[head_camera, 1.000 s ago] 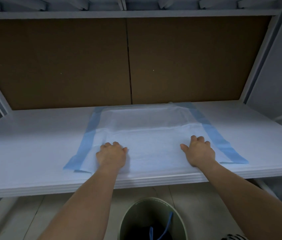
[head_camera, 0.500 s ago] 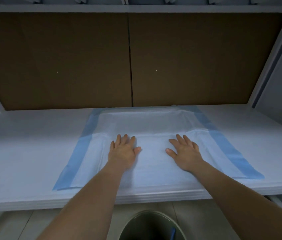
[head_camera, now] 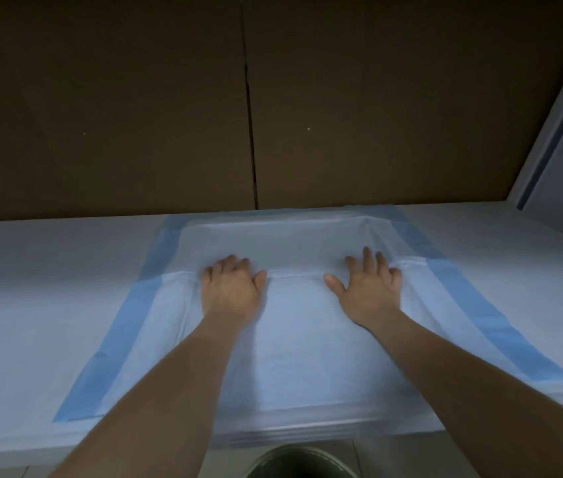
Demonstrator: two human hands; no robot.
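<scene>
Pad (head_camera: 293, 339) white, blue strips down both sides; spread flat on the shelf (head_camera: 21, 305); a crease crosses its middle; near edge at the shelf's front.

Pad (head_camera: 300, 339): white, matt, soft paper-like non-woven sheet, lightly creased across its middle. Side strips (head_camera: 124, 326) of the pad: blue film, smoother, faint sheen. Bench (head_camera: 31, 305): white top, matt and smooth. Back panels (head_camera: 100, 115) along the bench's far edge: brown, matt, board-like. Bin rim (head_camera: 302, 460) below the front edge: smooth, slightly glossy.
</scene>
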